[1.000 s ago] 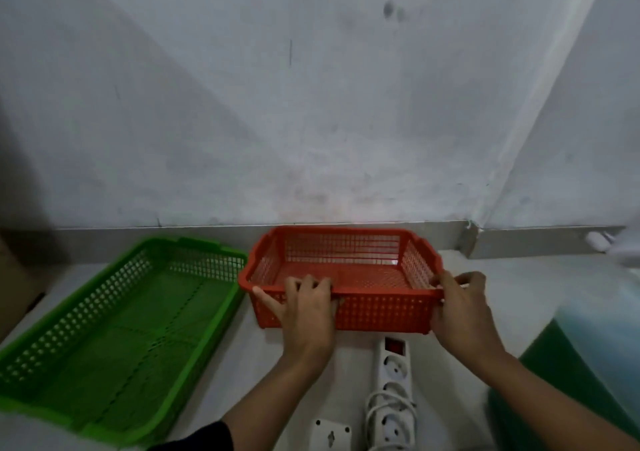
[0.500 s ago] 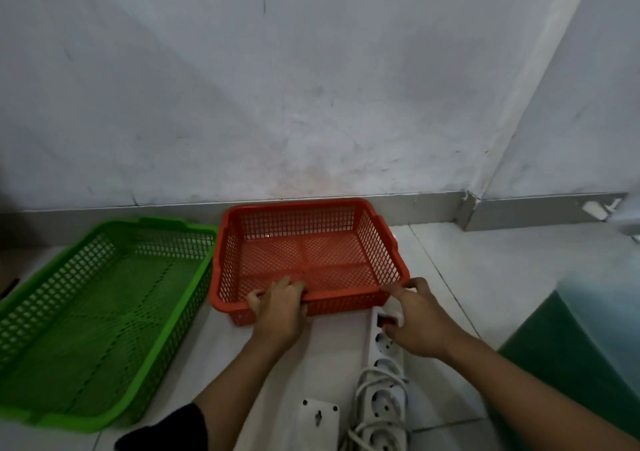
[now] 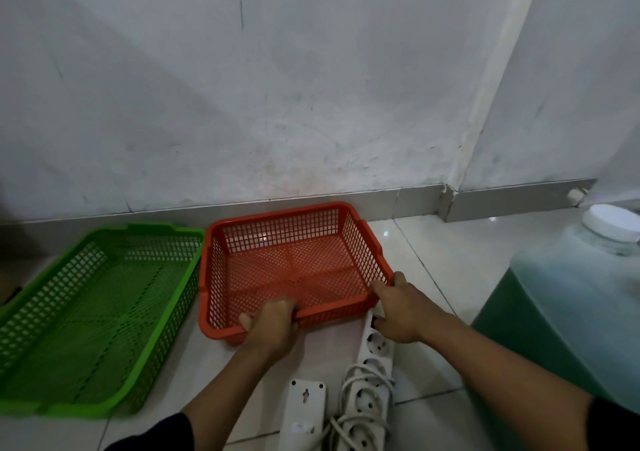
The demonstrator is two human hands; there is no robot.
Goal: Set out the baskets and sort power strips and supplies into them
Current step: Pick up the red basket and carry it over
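An orange mesh basket [image 3: 287, 239] sits on the tiled floor by the wall, empty. My left hand [image 3: 272, 329] grips its near rim, fingers curled over the edge. My right hand [image 3: 401, 308] holds the basket's near right corner, thumb on the rim. A larger green mesh basket [image 3: 86, 315] lies to its left, empty and touching it. Below my right hand lies a white power strip [image 3: 374, 374] with its cord coiled on top. A second white power strip [image 3: 304, 412] lies face down beside it.
A large translucent jug [image 3: 585, 312] of green liquid with a white cap [image 3: 611, 222] stands at the right, close to my right arm. The white wall and grey skirting run just behind the baskets. A wall corner juts out at the right.
The orange basket has come down onto the floor, closer to me and beside the green one. My hands slid with it along the near rim; the view tilted down.
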